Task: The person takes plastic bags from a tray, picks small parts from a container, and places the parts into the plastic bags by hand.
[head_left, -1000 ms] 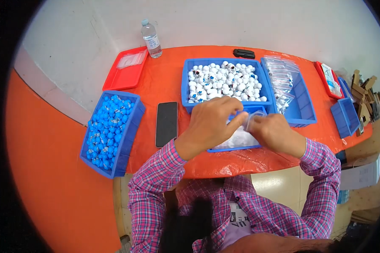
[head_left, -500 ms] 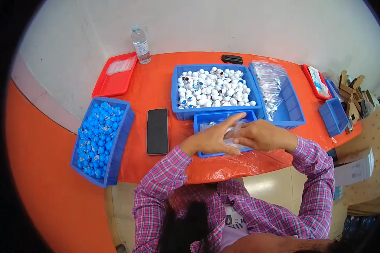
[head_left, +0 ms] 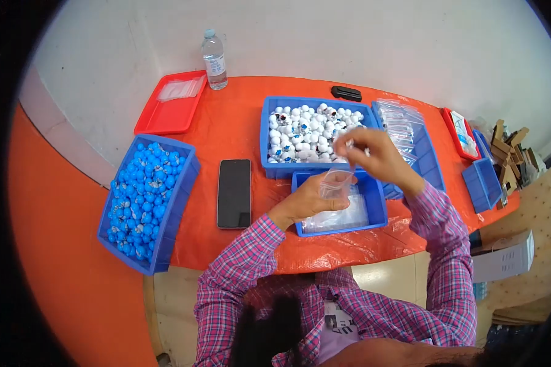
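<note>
My left hand point(head_left: 309, 200) is closed on a small clear zip bag point(head_left: 335, 182), held upright with its mouth upward. It hovers over the small blue bin point(head_left: 379, 215), where more clear bags point(head_left: 344, 215) lie flat. Above and to the right of that bag, my right hand point(head_left: 379, 158) has its fingers curled together at the near right corner of the large blue bin point(head_left: 269, 166). What is in those fingers, if anything, I cannot make out. White balls point(head_left: 306, 129), some with blue or dark red shiny bits among them, fill the large bin.
Blue balls point(head_left: 144, 202) fill a bin at left, near a black phone point(head_left: 234, 194). Behind stand a red tray point(head_left: 165, 117) and a water bottle point(head_left: 215, 64). Filled bags point(head_left: 398, 125) lie in a right-hand bin. A black object point(head_left: 346, 93) sits at the back.
My right hand has lifted away from the small bin, up toward the white balls. The bag in my left hand now stands upright, and the flat bags below show more.
</note>
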A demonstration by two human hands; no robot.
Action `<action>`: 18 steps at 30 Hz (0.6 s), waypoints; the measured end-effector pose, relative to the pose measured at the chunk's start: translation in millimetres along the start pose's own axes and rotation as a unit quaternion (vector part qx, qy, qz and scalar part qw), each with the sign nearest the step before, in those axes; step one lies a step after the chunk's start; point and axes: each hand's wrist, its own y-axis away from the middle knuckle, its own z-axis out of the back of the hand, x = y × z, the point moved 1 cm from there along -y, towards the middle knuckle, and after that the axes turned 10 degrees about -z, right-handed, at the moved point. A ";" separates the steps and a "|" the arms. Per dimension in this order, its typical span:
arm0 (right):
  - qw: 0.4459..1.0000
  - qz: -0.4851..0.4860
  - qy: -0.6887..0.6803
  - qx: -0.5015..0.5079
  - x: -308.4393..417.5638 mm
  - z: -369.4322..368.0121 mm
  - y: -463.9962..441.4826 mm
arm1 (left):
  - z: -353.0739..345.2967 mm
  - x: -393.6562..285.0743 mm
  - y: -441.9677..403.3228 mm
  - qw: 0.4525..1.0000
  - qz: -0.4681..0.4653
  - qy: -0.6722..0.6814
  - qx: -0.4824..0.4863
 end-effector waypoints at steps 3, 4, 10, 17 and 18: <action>0.987 0.014 0.118 -0.110 -43.7 -13.9 -65.1 | -0.6 2.2 -0.2 0.998 0.006 0.059 -0.010; 0.986 0.015 0.118 -0.114 -58.5 -21.4 -80.2 | 0.0 3.7 0.1 0.997 0.010 0.071 -0.010; 0.926 0.010 0.369 -0.075 -78.2 -48.4 -113.4 | 1.9 -3.3 1.1 0.995 0.018 0.098 -0.031; 0.997 -0.011 0.015 -0.079 -44.0 -9.2 -66.8 | 1.1 5.0 -0.3 0.991 -0.024 0.126 -0.041; 0.996 -0.031 -0.079 -0.026 -33.2 5.2 -50.9 | 0.3 4.4 -0.4 0.991 -0.021 0.118 -0.054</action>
